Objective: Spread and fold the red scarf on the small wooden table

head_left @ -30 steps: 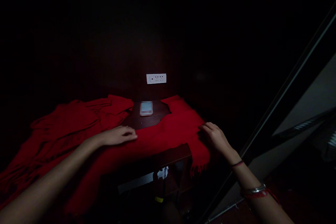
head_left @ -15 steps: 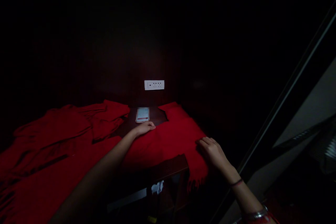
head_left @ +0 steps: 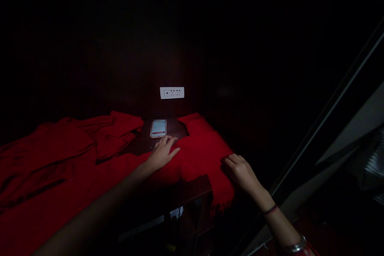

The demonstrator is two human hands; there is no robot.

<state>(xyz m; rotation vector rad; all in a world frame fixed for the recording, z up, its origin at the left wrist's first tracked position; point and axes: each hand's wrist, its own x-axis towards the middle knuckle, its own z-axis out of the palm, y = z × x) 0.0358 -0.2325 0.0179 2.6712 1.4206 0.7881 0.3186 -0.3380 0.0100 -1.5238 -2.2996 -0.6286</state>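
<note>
A red scarf (head_left: 207,148) with a fringed end is spread over a dark wooden table (head_left: 192,190), and its fringe hangs past the right end. On the scarf's far edge lies my left hand (head_left: 163,153), thumb apart and fingers stretched out, close to a phone (head_left: 158,129) with a lit screen. My right hand (head_left: 241,170) is at the scarf's right edge, its fingers bent together on the cloth; the fingertips are partly hidden.
More red cloth (head_left: 66,136) lies in folds on the left. A white wall socket (head_left: 172,93) is behind the phone. A slanting dark frame edge (head_left: 327,106) runs along the right. The surroundings are very dark.
My left hand has gone from closed fingers at the scarf's far edge to spread fingers. My right hand stays at the right edge. The view has shifted slightly.
</note>
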